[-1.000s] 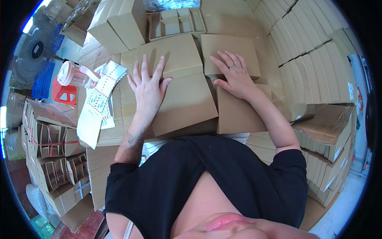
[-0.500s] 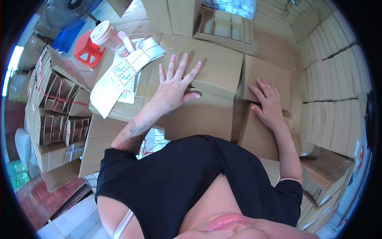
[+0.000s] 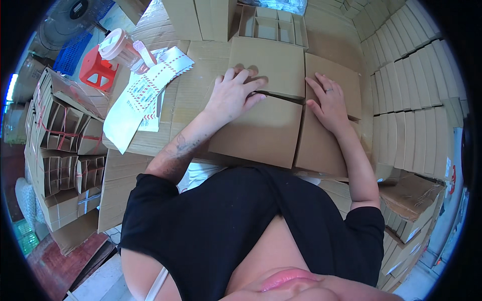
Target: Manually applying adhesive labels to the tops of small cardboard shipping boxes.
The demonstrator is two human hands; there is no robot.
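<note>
A brown cardboard box [image 3: 261,130] lies in front of me with its top flaps folded down. My left hand [image 3: 232,94] lies on the seam between the near flap and the far flap [image 3: 271,62], fingers curled at the far flap's edge. My right hand [image 3: 329,103] rests flat on the right flap [image 3: 321,145], fingers spread, a ring on one finger. Neither hand holds anything loose.
A strip of white labels with red edging [image 3: 143,95] lies at the left beside a plastic bottle with a pink lid [image 3: 120,50] and a red stool [image 3: 98,70]. Bundled flat cartons [image 3: 65,150] stand left, stacked cartons [image 3: 411,100] right, an open divided box [image 3: 271,25] behind.
My view has swung, so the box sits more centred. My left hand has gone from spread flat to curled at the far flap's edge. My right hand stays on the right flap.
</note>
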